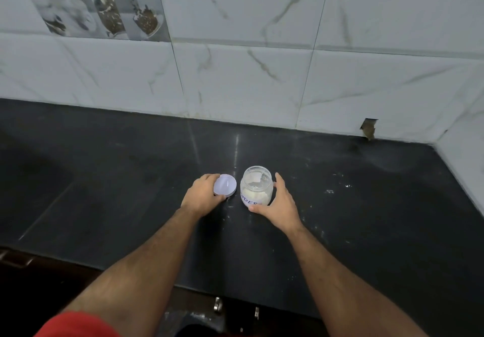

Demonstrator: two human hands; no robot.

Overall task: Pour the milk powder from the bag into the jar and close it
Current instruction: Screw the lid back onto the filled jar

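Two hands are working mid-worktop (pixel 104 179): left hand (pixel 200 197) fingers gripping the white lid (pixel 225 185), right hand (pixel 281 204) fingers curling around the open powder jar (pixel 256 186).

A home kitchen is being shown: a dark stone tabletop (pixel 340 218) is being backed by marble-patterned wall tiles (pixel 262 74), one decorative tile (pixel 104 9) is being printed with food pictures, and cabinet handles (pixel 218 304) are being glimpsed below.

A dark stone counter (pixel 104 169) meets white marble-veined wall tiles (pixel 262 74), one chipped low right.
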